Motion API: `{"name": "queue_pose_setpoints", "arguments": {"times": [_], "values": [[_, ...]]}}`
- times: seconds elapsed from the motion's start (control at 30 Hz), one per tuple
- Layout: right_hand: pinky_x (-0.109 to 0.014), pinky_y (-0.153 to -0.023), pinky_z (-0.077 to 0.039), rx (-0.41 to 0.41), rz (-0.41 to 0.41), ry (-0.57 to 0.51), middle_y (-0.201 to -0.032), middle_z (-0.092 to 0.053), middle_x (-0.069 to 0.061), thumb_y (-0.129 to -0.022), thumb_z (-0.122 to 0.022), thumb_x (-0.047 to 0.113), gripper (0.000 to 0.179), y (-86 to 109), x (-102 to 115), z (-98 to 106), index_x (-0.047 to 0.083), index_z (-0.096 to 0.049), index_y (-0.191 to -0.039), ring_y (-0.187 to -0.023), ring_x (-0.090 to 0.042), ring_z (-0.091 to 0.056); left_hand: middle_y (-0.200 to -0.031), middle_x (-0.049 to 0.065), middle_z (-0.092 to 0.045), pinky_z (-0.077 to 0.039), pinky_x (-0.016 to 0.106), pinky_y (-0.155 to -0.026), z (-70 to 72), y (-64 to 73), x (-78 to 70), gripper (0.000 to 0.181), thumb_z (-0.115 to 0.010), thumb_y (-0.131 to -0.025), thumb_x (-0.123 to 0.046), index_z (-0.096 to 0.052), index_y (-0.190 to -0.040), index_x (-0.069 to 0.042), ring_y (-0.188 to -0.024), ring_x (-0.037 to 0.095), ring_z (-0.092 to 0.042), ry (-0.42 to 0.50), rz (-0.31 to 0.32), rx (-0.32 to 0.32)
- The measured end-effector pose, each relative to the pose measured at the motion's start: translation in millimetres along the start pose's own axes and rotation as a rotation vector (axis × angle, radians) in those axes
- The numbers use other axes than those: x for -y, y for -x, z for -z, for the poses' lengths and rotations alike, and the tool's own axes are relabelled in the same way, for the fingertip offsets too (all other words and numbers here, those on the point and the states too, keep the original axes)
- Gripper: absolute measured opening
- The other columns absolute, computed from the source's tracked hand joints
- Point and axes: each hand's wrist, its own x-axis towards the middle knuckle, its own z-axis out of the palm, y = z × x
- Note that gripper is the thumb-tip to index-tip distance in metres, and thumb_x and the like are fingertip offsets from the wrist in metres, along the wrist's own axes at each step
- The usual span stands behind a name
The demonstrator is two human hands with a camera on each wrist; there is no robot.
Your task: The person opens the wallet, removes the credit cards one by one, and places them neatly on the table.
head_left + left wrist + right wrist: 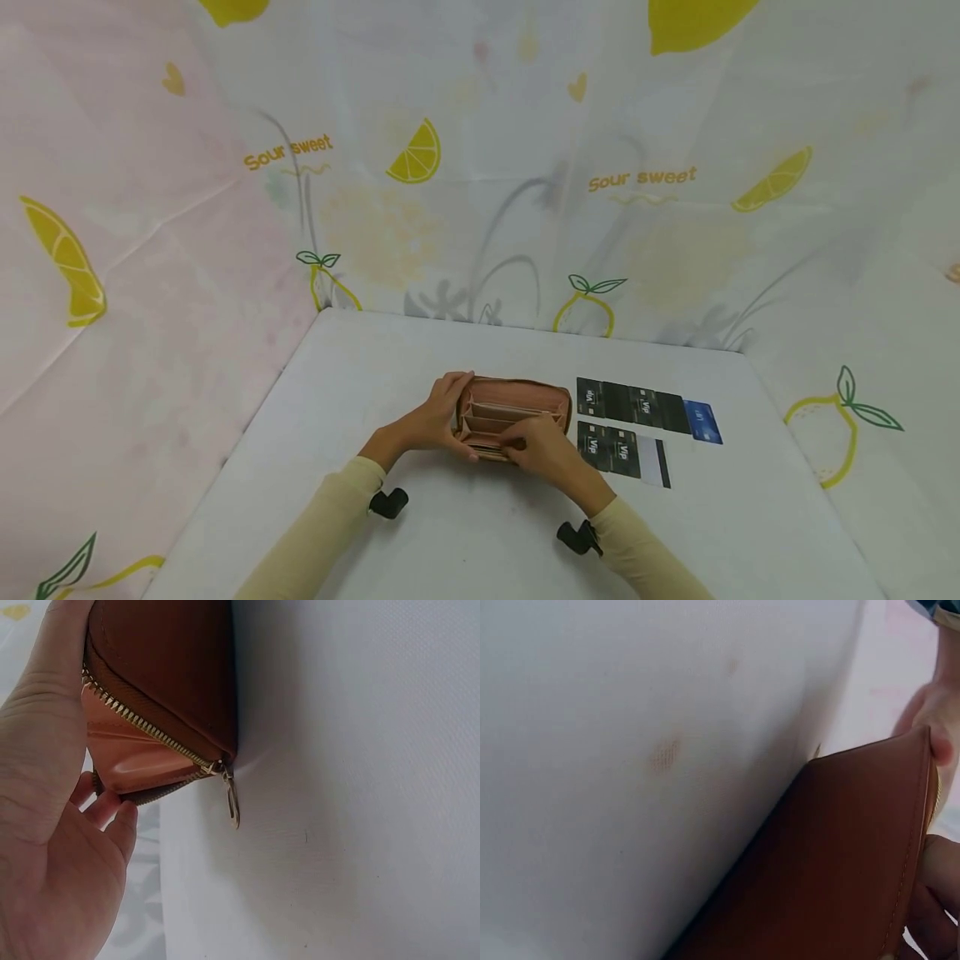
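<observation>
A brown zip wallet (517, 392) stands unzipped on the white table, its pleated compartments facing up. My left hand (435, 421) grips its left end, with the thumb along the near side and the fingers at the far side. In the left wrist view, a gold zipper pull (232, 802) hangs from the end of the zip. My right hand (543, 450) reaches over the near wall, its bent fingers at the card slots just inside. In the right wrist view those fingers (937, 892) sit right at the wallet's rim; I cannot tell what they pinch.
To the right of the wallet, several black cards (618, 402) lie overlapped in a row ending with a blue card (703, 422). A nearer row has black VIP cards (622, 450) and a whitish card with a dark stripe (654, 461). A lemon-print cloth (487, 208) hangs behind the table (465, 533).
</observation>
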Motion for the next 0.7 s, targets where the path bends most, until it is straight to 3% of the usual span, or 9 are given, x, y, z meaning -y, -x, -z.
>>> {"name": "queue_pose_setpoints", "arguments": {"times": [0.1, 0.23, 0.3, 0.5, 0.7], "values": [[-0.030, -0.068, -0.052, 0.000, 0.077, 0.107, -0.082, -0.072, 0.002, -0.083, -0.077, 0.007, 0.009, -2.5, 2, -1, 0.009, -0.079, -0.092, -0.074, -0.009, -0.064, -0.148, 0.014, -0.020, -0.036, 0.049, -0.104, 0.4, -0.4, 0.0, 0.133, -0.090, -0.060, -0.052, -0.011, -0.155, -0.004, -0.132, 0.030, -0.024, -0.005, 0.000, 0.001], [-0.023, -0.062, -0.050, -0.053, 0.279, 0.343, -0.076, -0.066, 0.002, -0.081, -0.077, 0.005, 0.007, -5.5, 9, -2, 0.011, -0.075, -0.084, -0.071, -0.011, -0.061, -0.148, 0.013, -0.020, -0.036, 0.047, -0.104, 1.2, -0.7, -0.8, 0.134, -0.090, -0.060, -0.054, -0.010, -0.155, -0.004, -0.132, 0.029, -0.024, -0.015, 0.002, 0.002], [-0.020, -0.061, -0.049, -0.086, 0.338, 0.430, -0.075, -0.062, 0.002, -0.081, -0.078, 0.004, 0.009, -5.7, 12, -3, 0.012, -0.073, -0.081, -0.071, -0.011, -0.059, -0.148, 0.013, -0.020, -0.036, 0.048, -0.104, 1.9, -0.6, -1.9, 0.134, -0.089, -0.059, -0.056, -0.011, -0.155, -0.004, -0.132, 0.030, -0.024, -0.013, -0.004, 0.001], [-0.021, -0.065, -0.050, -0.087, 0.329, 0.508, -0.077, -0.059, 0.002, -0.082, -0.078, 0.007, 0.007, -3.5, 17, -4, 0.013, -0.075, -0.086, -0.075, -0.010, -0.057, -0.147, 0.014, -0.020, -0.037, 0.048, -0.103, 2.3, 0.1, -3.8, 0.134, -0.086, -0.060, -0.060, -0.011, -0.155, -0.002, -0.132, 0.031, -0.024, -0.019, -0.029, -0.010], [-0.020, -0.065, -0.049, -0.095, 0.354, 0.515, -0.078, -0.057, 0.001, -0.085, -0.075, 0.010, 0.003, -0.9, 16, -6, 0.012, -0.075, -0.087, -0.074, -0.010, -0.056, -0.148, 0.014, -0.020, -0.036, 0.047, -0.104, 0.9, 0.7, -4.1, 0.134, -0.087, -0.060, -0.058, -0.011, -0.155, -0.003, -0.131, 0.030, -0.025, -0.021, -0.012, -0.003]]}}
